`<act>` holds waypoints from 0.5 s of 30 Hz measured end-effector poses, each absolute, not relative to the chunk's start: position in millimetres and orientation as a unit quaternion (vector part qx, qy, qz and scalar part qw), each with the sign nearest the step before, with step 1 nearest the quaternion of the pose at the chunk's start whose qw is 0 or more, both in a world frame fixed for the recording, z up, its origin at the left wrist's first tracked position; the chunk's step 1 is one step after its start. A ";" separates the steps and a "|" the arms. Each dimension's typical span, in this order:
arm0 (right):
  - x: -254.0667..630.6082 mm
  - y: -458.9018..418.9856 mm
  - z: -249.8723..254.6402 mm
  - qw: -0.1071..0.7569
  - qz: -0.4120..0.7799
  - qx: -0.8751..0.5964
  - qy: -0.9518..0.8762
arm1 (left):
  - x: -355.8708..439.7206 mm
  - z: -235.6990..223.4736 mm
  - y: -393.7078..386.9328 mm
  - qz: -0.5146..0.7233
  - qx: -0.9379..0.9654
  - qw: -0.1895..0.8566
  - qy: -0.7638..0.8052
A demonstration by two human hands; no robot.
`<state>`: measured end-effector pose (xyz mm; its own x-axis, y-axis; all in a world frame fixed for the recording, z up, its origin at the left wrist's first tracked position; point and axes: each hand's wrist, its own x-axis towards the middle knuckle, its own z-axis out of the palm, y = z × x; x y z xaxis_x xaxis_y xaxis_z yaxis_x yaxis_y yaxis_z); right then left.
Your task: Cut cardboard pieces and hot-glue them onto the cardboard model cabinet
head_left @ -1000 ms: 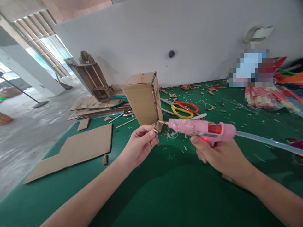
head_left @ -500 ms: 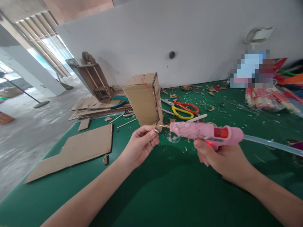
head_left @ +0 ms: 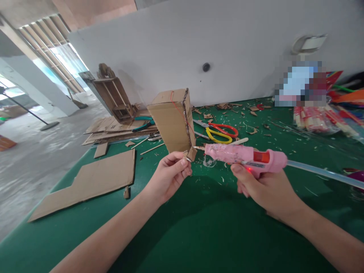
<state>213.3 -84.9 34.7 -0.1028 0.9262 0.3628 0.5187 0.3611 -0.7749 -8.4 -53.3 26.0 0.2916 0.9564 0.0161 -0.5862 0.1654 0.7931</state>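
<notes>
My left hand (head_left: 170, 175) pinches the lower corner of a brown cardboard box piece (head_left: 173, 121), held upright above the green table (head_left: 199, 227). A thin red thread runs down the box's right edge. My right hand (head_left: 263, 187) grips a pink hot glue gun (head_left: 244, 156) with a red light lit. Its metal nozzle points left and nearly touches the box's bottom right corner, beside a small cardboard tab. A clear glue stick (head_left: 321, 170) sticks out of the gun's back to the right.
Red and yellow scissors (head_left: 220, 132) lie behind the gun. A large flat cardboard cut-out (head_left: 93, 180) lies at the left, with stacked cardboard, pliers (head_left: 143, 123) and a wooden frame (head_left: 113, 94) further back. Cardboard scraps litter the far table; packets of sticks (head_left: 318, 117) sit right.
The glue gun shifted slightly right and back again, its nozzle staying at the box's lower corner. My left hand and the box barely moved.
</notes>
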 end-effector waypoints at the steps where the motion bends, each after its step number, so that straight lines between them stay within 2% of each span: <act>1: 213.3 -85.1 34.4 0.432 0.229 -0.514 -0.705 | -8.4 26.0 -53.3 0.537 0.359 0.719 0.257; 6: 208.9 -85.5 37.6 0.453 0.197 -0.485 -0.722 | -8.2 25.7 -53.9 0.538 0.361 0.717 0.257; 15: 205.1 -90.1 47.8 0.439 0.204 -0.452 -0.749 | -8.4 23.4 -52.0 0.544 0.355 0.713 0.264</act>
<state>205.1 -90.1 47.8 -0.2052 0.8567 0.4733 0.4982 0.5077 -0.7029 -8.4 -52.0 23.4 0.2691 0.9631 0.0090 -0.5878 0.1568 0.7936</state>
